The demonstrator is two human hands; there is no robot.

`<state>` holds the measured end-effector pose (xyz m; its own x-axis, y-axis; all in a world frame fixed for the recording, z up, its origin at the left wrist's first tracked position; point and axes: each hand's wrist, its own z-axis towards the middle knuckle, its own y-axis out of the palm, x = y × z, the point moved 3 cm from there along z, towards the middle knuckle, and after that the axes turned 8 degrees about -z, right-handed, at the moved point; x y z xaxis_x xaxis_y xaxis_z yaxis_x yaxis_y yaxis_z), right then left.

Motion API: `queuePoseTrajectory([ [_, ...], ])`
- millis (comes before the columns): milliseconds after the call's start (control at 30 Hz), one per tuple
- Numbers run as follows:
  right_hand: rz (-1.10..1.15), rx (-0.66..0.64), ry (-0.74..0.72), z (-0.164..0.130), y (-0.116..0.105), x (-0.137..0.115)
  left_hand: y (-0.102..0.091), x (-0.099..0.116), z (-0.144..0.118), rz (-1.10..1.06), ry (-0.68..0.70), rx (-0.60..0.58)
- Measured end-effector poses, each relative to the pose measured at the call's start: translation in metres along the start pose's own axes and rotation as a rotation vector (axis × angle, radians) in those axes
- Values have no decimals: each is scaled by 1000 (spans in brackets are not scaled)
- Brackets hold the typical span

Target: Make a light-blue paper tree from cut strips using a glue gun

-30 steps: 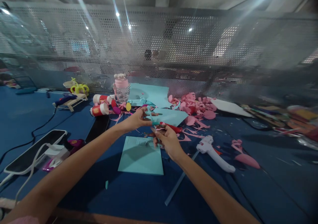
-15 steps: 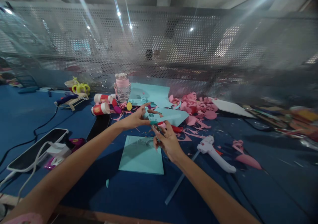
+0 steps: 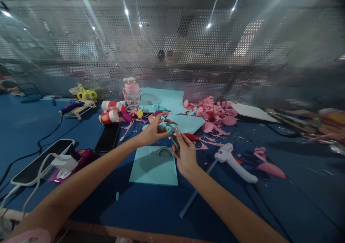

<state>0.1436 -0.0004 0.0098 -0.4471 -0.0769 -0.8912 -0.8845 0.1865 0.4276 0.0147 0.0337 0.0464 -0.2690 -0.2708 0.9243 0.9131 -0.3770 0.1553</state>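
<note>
Head view: blue table (image 3: pixel 32 128) fills the lower frame, perforated metal screen (image 3: pixel 242 56) along its far edge. Light blue sheet (image 3: pixel 153 165) lies flat right under both hands, a curved cut in its top edge. Second light blue sheet (image 3: pixel 185 122) sits just behind the hands, a third (image 3: pixel 164 99) further back by the screen. Pile of pink paper scraps (image 3: pixel 215 111) to the right of those. White glue gun (image 3: pixel 233 160) lies right of the hands, near but apart. Black phone (image 3: pixel 107 137) left of the flat sheet, a dark tablet (image 3: pixel 40 162) with white cable further left. Pink-capped bottle (image 3: pixel 131 94) upright at the back, two red-and-white paper cups (image 3: pixel 109 117) on their sides beside it. Left hand (image 3: pixel 152 129) raised over the table, fingers pinched on a small light blue paper cutout (image 3: pixel 168 128). Right hand (image 3: pixel 184 151) meets it from below, fingers closed narrow on the same cutout; whether it also holds a tool can't be told, too blurred
</note>
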Motion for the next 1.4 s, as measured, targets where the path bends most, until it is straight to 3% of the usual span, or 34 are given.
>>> queuePoseTrajectory([
  [100, 55, 23, -54, 7, -3, 0, 1, -11, 1, 22, -83, 7],
  [233, 36, 28, -153, 14, -5, -2, 5, -21, -2, -81, -131, 167],
  [367, 33, 55, -174, 16, -4, 0, 22, -31, -12, -293, -246, 289],
  [533, 2, 85, -181, 16, -3, 7, 44, -35, -22, -428, -388, 314],
  [767, -78, 63, -304, 13, -3, 14, 43, -34, -22, -462, -285, 463],
  [1000, -98, 55, -338, 11, -4, 12, 37, -33, -21, -461, -237, 511],
  [1233, -64, 21, -340, 21, -8, 23, 50, -41, -24, -553, -243, 466],
  [1400, -220, 88, -467, 15, -9, 11, 45, -45, -24, -528, -248, 516],
])
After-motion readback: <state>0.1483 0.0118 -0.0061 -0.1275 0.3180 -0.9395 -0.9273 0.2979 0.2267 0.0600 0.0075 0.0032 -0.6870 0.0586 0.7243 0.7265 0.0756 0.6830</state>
